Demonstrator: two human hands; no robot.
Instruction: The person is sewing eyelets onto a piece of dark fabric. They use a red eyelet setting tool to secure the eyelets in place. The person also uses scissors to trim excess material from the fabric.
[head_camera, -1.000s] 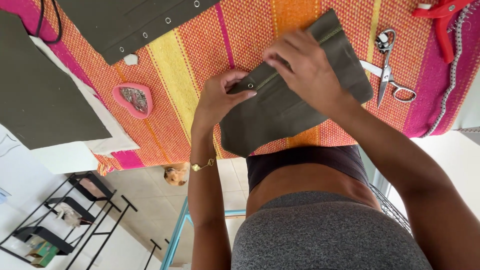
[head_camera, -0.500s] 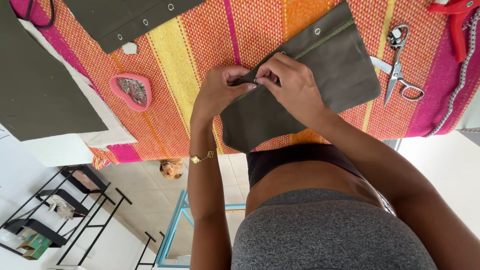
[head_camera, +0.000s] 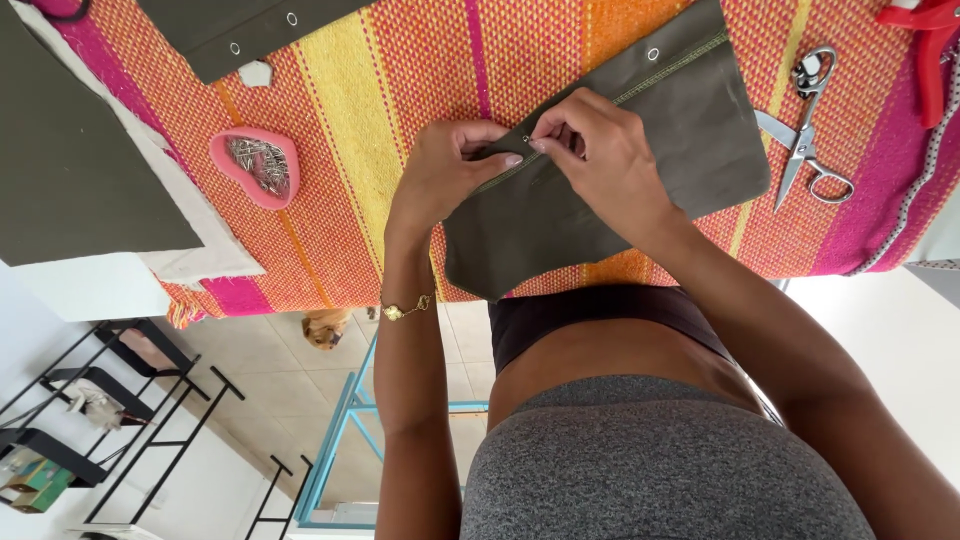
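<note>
left hand (head_camera: 445, 170) pinching the olive fabric piece (head_camera: 610, 190) at its stitched edge, right hand (head_camera: 590, 150) gripping a tiny pin there, scissors (head_camera: 805, 125) nearby, pink pin dish (head_camera: 255, 165) off left

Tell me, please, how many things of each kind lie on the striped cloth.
Olive fabric pieces: 3
Scissors: 1
Pink heart-shaped pin dish: 1
Red pliers: 1
Total: 6
</note>
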